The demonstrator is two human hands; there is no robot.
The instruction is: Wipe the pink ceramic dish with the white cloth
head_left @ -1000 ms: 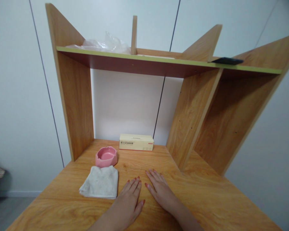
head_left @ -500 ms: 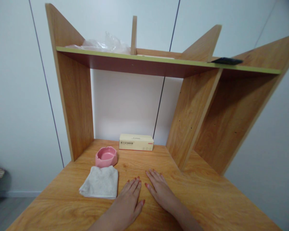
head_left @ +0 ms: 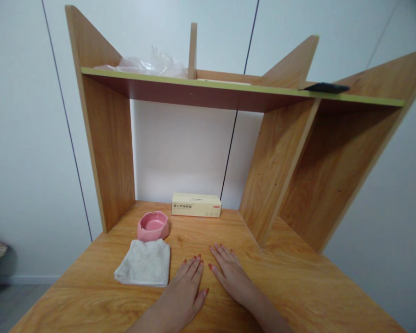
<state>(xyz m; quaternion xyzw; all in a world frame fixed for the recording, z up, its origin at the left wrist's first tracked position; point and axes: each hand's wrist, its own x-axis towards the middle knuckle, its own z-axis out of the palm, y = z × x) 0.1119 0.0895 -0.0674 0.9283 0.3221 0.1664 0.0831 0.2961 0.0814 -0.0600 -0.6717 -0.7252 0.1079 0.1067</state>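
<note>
Bare forearms (head_left: 263,307), slender fingers (head_left: 198,273) — tapered nails (head_left: 211,267), painted orange-red

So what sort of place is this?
Probably a desk corner in a home or dormitory; I can't tell which. The wooden desk, the shelf above it and the pink dish behind a folded cloth suggest that.

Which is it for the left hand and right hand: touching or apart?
Apart: the head view shows a strip of wood-grain desktop between the left hand and the right hand.
</note>
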